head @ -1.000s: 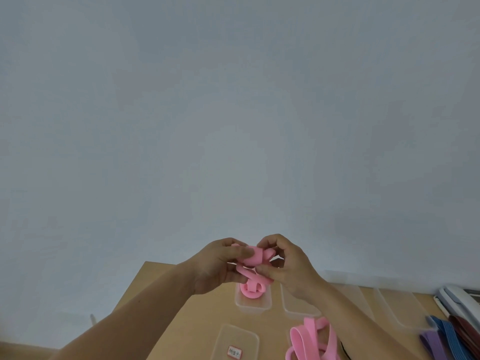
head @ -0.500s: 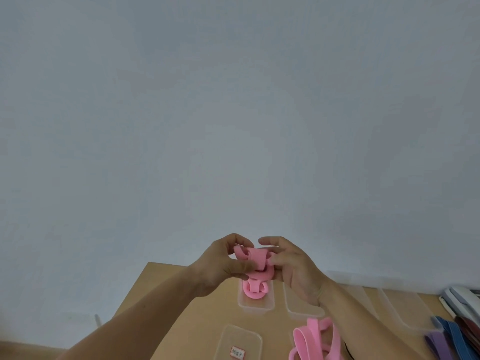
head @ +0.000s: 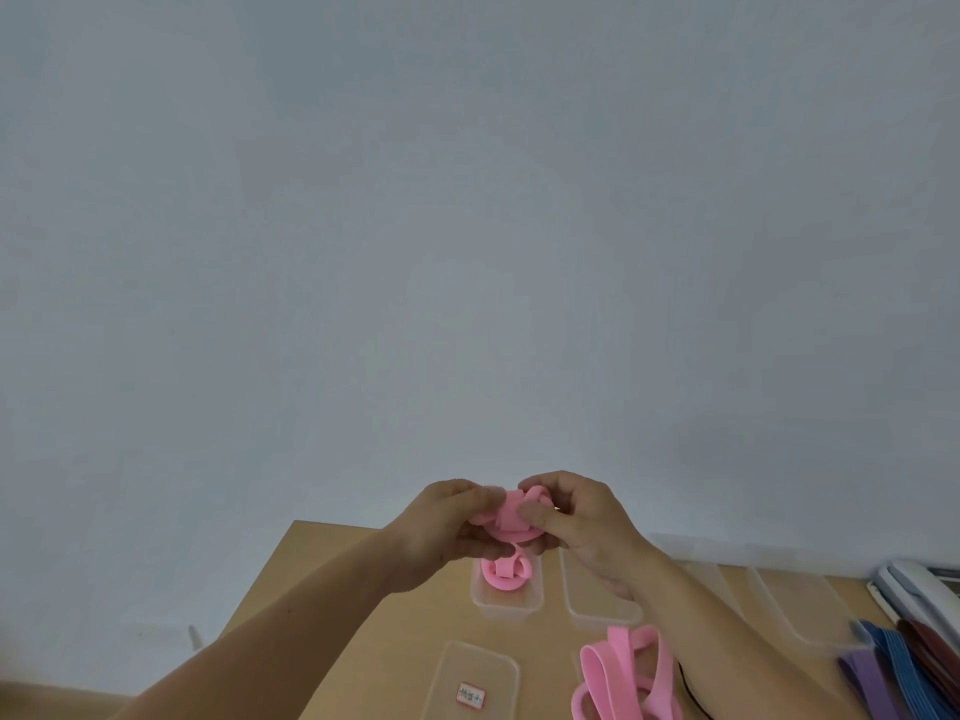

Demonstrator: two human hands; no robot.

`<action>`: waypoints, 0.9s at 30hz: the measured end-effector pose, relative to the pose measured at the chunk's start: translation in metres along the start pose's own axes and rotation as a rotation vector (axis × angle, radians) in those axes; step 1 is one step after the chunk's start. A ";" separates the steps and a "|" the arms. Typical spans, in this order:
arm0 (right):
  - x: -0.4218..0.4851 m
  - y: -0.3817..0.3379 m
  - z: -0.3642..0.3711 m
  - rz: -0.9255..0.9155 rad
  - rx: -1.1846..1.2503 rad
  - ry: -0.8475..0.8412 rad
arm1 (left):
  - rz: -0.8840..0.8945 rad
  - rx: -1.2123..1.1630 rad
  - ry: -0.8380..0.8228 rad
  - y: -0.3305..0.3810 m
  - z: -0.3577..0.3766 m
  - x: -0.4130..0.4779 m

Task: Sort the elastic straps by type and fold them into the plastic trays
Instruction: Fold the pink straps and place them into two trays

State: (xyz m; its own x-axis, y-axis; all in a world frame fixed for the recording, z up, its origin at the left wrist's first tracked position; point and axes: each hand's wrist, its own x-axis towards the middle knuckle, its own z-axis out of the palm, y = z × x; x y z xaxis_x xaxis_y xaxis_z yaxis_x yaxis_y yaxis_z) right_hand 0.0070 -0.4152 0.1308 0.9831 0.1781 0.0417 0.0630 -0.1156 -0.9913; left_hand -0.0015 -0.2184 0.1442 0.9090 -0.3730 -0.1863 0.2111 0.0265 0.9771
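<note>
The wooden table (head: 322, 545) is cut off below. Above its left clear tray (head: 506, 610) (one pink bundle (head: 506, 573) inside), left hand (head: 441, 532) and right hand (head: 584, 522) both pinch a folded pink strap (head: 511, 517), mostly hidden by fingers.

Left grip (head: 447, 532) and right grip (head: 582, 522) being held close together, raised ahead of the body.
Fingers and thumbs of both are being curled round a bunched pink strap (head: 511, 517), which is being pinched between them; the bare left forearm (head: 291, 621) and right forearm (head: 727, 641) are being angled inward from the lower corners.
</note>
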 end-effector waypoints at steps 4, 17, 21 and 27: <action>-0.002 0.007 0.000 -0.010 -0.046 -0.008 | -0.077 -0.048 0.006 -0.002 -0.001 0.002; 0.008 0.008 0.024 0.040 -0.064 0.048 | 0.039 -0.054 0.192 -0.018 -0.018 0.007; 0.013 0.008 0.035 0.067 -0.074 0.072 | 0.054 -0.086 0.201 -0.023 -0.027 0.005; 0.022 0.011 0.045 0.068 -0.136 0.108 | 0.069 -0.096 0.182 -0.027 -0.040 0.007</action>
State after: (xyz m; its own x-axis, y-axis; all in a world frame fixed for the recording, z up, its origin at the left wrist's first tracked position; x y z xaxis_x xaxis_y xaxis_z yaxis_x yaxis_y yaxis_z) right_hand 0.0215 -0.3690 0.1150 0.9982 0.0598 -0.0043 0.0112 -0.2560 -0.9666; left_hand 0.0137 -0.1843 0.1127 0.9704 -0.1943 -0.1433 0.1716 0.1380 0.9754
